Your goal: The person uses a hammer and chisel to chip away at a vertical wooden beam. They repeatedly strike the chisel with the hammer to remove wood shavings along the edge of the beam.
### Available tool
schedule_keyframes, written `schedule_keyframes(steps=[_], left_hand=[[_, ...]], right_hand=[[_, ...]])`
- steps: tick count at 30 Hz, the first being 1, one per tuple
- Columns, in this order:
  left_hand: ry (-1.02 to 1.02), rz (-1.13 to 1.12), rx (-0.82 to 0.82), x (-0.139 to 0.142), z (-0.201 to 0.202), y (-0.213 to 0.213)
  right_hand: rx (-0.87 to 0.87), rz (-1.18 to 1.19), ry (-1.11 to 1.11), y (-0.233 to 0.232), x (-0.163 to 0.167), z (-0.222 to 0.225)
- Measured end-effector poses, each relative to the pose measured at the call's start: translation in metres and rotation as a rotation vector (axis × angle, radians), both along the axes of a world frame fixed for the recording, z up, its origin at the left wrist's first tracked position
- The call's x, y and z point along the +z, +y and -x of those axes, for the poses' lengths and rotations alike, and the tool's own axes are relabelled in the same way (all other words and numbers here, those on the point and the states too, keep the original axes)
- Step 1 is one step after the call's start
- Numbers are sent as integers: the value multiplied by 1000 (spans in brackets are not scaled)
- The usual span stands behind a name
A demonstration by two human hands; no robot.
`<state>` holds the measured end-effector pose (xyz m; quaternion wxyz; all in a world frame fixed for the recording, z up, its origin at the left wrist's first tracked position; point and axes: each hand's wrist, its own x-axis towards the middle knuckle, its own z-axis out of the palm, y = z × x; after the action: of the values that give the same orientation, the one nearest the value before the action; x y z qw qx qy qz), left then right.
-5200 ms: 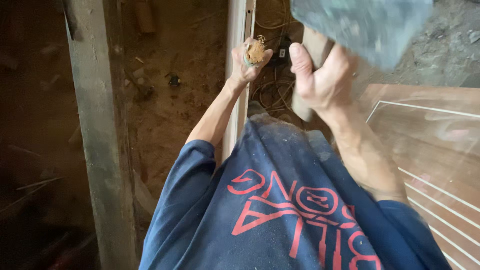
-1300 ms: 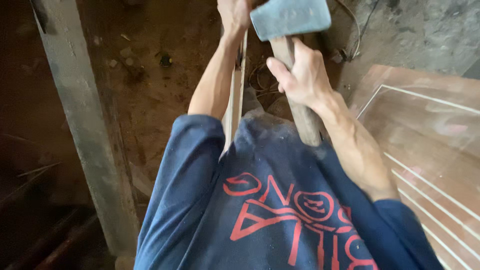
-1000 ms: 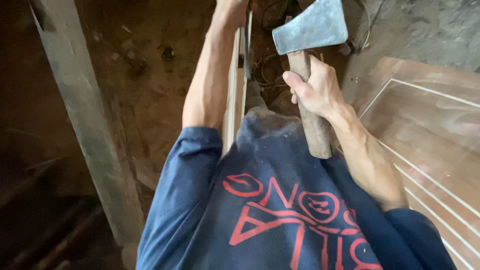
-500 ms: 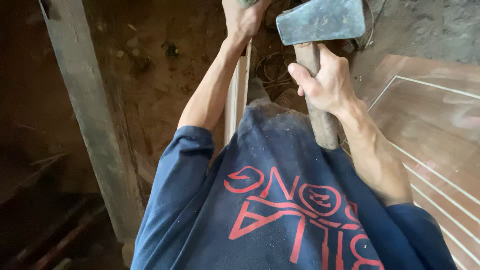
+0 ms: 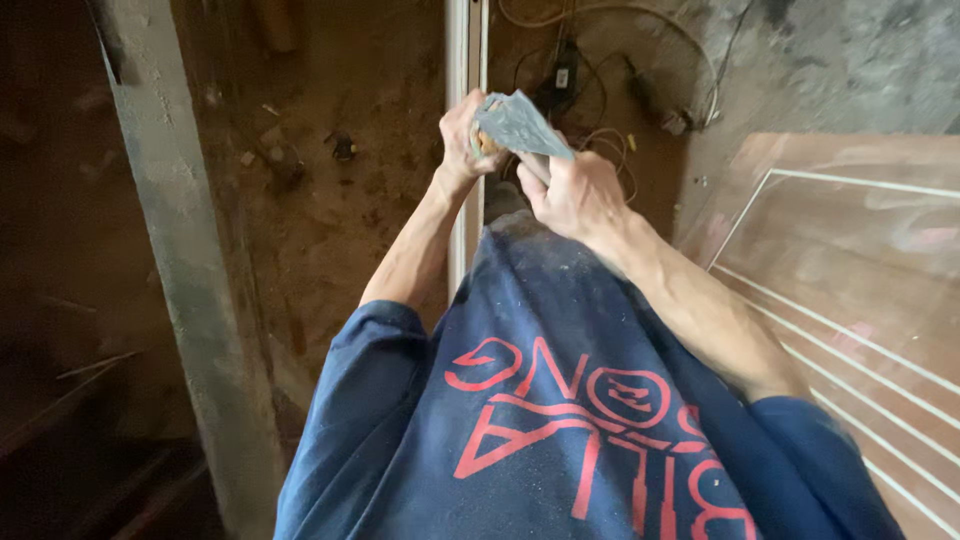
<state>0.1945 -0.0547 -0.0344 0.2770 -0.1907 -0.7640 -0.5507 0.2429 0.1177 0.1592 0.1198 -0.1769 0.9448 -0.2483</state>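
Head view: axe head (image 5: 520,125) tilted down-right (blurred).

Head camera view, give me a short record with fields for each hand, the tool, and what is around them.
left hand: gripping the top of a narrow pale wooden strip that stands upright
right hand: closed on an axe handle, mostly hidden
tool: grey axe head down at the strip's top, by the left hand
surroundings: dirt floor, grey post to the left, brown panel with white lines to the right, cables beyond
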Motion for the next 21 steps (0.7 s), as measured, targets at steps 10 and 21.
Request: schedule_keyframes(steps=[10,21], left_hand=[[-77,241,147,6,34,-8],[-362,-102,-25,23,59,-29]], right_hand=[[68,454,492,9,46,16],[-19,368,-10,4,53,55]])
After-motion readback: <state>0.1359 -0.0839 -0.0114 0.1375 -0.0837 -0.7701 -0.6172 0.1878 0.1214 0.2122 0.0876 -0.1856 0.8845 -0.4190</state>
